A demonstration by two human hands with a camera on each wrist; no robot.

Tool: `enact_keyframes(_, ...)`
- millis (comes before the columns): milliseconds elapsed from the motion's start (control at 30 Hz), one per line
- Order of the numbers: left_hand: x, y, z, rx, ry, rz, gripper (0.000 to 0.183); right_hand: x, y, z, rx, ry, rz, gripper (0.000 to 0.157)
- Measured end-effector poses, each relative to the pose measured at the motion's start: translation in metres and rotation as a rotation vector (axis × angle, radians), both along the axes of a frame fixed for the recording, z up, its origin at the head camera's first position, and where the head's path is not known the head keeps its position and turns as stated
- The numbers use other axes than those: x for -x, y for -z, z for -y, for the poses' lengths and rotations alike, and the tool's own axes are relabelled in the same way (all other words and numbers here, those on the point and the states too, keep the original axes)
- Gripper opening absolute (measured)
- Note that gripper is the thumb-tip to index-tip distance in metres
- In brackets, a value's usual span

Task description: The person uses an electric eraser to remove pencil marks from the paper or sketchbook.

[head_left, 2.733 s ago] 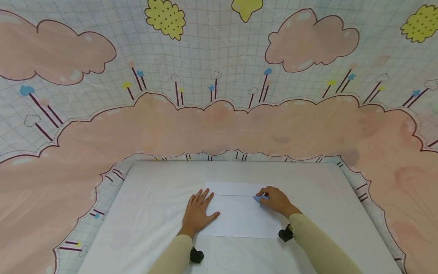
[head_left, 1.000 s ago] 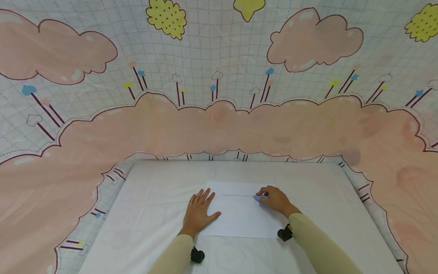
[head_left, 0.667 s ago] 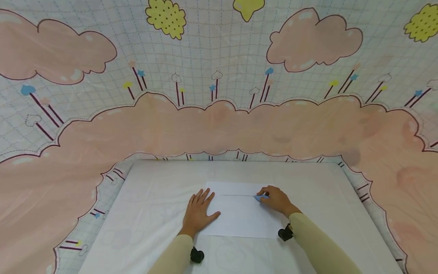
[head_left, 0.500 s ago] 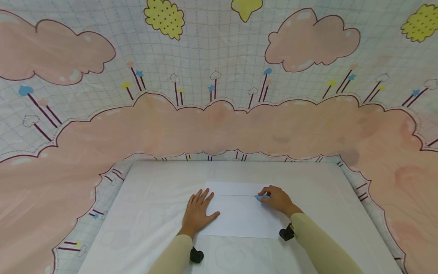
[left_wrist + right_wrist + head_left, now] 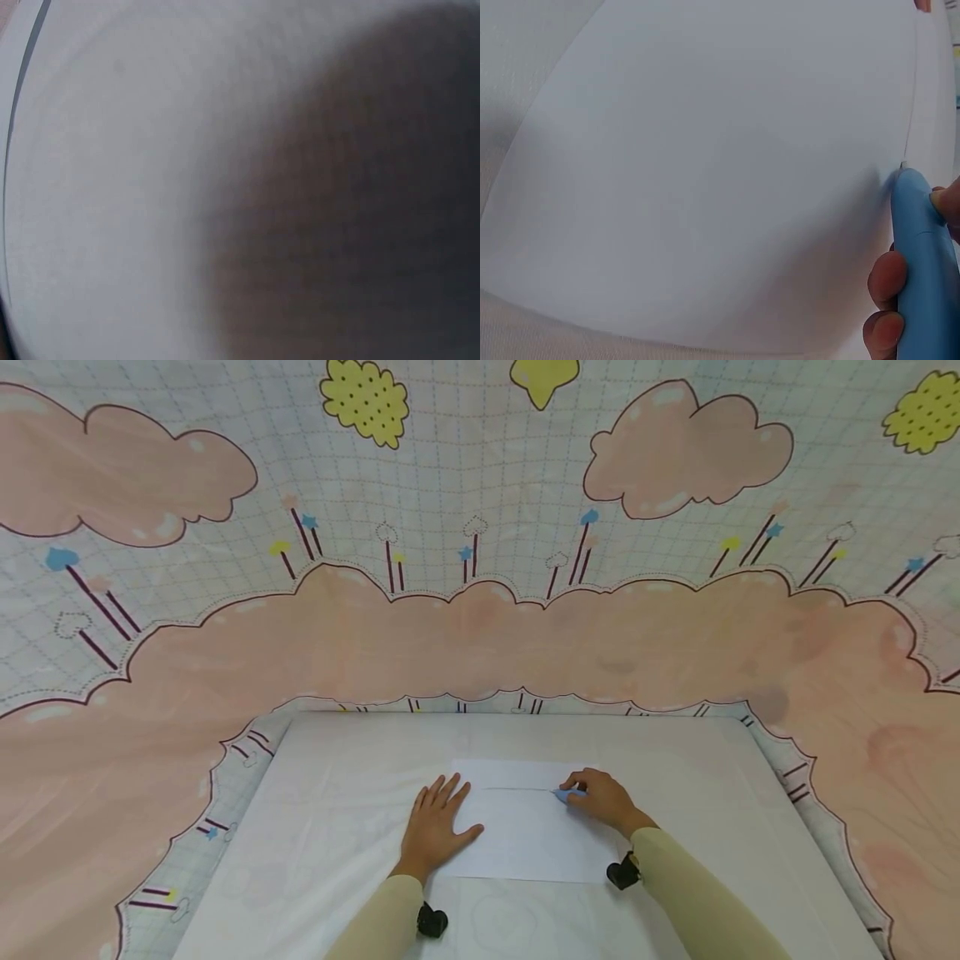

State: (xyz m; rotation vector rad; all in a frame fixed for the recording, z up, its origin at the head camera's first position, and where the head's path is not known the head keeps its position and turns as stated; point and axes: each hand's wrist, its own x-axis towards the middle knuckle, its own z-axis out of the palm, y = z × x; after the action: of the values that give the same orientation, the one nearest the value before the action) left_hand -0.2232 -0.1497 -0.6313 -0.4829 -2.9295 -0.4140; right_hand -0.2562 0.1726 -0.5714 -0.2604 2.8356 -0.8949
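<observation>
A white sheet of paper [image 5: 528,835] lies flat on the white table [image 5: 337,777]. A thin straight line [image 5: 517,789] runs across its upper part. My left hand [image 5: 435,827] lies flat on the sheet's left edge, fingers spread. My right hand [image 5: 603,800] grips a small blue cutter [image 5: 567,794] whose tip touches the right end of the line. In the right wrist view the blue cutter [image 5: 922,255] sits between my fingers [image 5: 889,277], its tip at the line [image 5: 910,97] on the paper [image 5: 705,172]. The left wrist view is a blur of white surface.
A cloth printed with pink clouds [image 5: 480,635] hangs behind and around the table. The table's white cover shows on all sides of the sheet. Black wrist camera mounts [image 5: 431,920] sit at both sleeves.
Almost nothing differs. My right hand and the blue cutter shifted a few pixels left and right along the line's right end. The left hand stayed put.
</observation>
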Motion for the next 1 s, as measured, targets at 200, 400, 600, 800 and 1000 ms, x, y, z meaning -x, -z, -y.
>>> enact_keyframes(200,0.0023,0.0,0.0012,0.02,0.0,-0.01,0.08,-0.0016,-0.0059,-0.0048,-0.029,0.013,0.004,0.014)
enact_keyframes(400,0.0026,0.004,0.0014,0.032,0.0,-0.026,0.08,-0.0017,-0.0039,-0.0061,-0.002,0.015,0.017,0.015)
enact_keyframes(600,0.001,0.0054,-0.0001,0.022,0.003,-0.033,0.08,-0.0006,0.0006,0.0002,0.005,0.002,-0.001,0.014)
enact_keyframes(800,0.0002,0.0037,-0.0004,0.014,0.01,-0.028,0.08,-0.0003,0.0008,0.002,-0.009,0.0,-0.004,0.015)
enact_keyframes(1000,0.0002,0.0,0.0005,0.016,0.011,-0.007,0.081,-0.0011,-0.0003,-0.0032,-0.012,0.01,-0.008,0.015)
